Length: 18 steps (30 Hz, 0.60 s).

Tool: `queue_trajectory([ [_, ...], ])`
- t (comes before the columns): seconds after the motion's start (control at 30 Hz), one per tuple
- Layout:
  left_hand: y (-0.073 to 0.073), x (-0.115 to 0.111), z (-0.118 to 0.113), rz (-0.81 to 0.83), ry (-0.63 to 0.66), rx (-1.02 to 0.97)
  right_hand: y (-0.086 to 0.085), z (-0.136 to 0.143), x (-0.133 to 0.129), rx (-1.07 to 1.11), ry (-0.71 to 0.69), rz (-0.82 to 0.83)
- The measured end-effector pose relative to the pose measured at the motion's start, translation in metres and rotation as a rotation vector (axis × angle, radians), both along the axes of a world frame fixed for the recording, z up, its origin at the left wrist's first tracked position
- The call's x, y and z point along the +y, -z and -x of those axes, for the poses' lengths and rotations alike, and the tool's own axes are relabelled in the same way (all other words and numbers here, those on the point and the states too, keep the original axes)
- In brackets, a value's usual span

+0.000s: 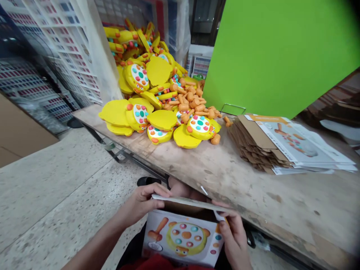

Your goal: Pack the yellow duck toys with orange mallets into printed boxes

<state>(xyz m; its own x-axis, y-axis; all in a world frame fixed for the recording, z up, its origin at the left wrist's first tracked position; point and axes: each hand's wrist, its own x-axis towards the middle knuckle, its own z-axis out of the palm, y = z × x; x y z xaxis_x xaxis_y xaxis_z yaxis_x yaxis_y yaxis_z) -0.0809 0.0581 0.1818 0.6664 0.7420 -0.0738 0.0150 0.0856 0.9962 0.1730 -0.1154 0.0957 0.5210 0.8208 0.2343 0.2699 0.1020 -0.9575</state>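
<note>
A printed cardboard box (184, 238) rests over my lap with its top partly open, showing a dark brown inside. Its front pictures a yellow toy and an orange hammer. My left hand (143, 204) pinches the left end of the raised top flap between thumb and fingers. At the right end, my right hand (232, 228) grips the box's upper corner, thumb on the near side. Beyond the box, yellow duck-like toys (163, 120) with coloured buttons lie piled on the wooden table (213, 176). Small orange hammers (192, 99) are heaped beside them.
Flattened boxes (258, 144) are stacked on the right part of the table. A large green panel (275, 52) stands behind. White plastic crates (64, 41) rise at the left, above the speckled floor (56, 187). A small white scrap (204, 190) lies near the table edge.
</note>
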Motion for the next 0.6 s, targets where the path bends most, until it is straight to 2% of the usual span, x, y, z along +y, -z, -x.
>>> queue_trajectory([
  [0.07,-0.009,0.002,0.001,-0.099,0.138,0.021,-0.010,-0.004,-0.004,0.136,-0.008,-0.036],
  [0.1,-0.013,0.001,0.001,-0.123,0.174,0.040,-0.016,-0.008,-0.005,0.133,-0.036,-0.030],
  [0.27,-0.029,-0.010,-0.003,-0.255,0.201,0.285,-0.054,-0.032,-0.010,-0.255,-0.356,0.063],
  [0.33,-0.030,-0.014,-0.002,-0.300,0.226,0.385,-0.064,-0.034,-0.010,-0.350,-0.371,0.080],
  [0.43,-0.032,-0.015,-0.001,-0.349,0.229,0.431,-0.072,-0.031,-0.008,-0.464,-0.352,0.132],
  [0.6,-0.044,-0.014,-0.007,-0.441,0.225,0.403,-0.081,-0.028,-0.002,-0.455,-0.348,0.138],
])
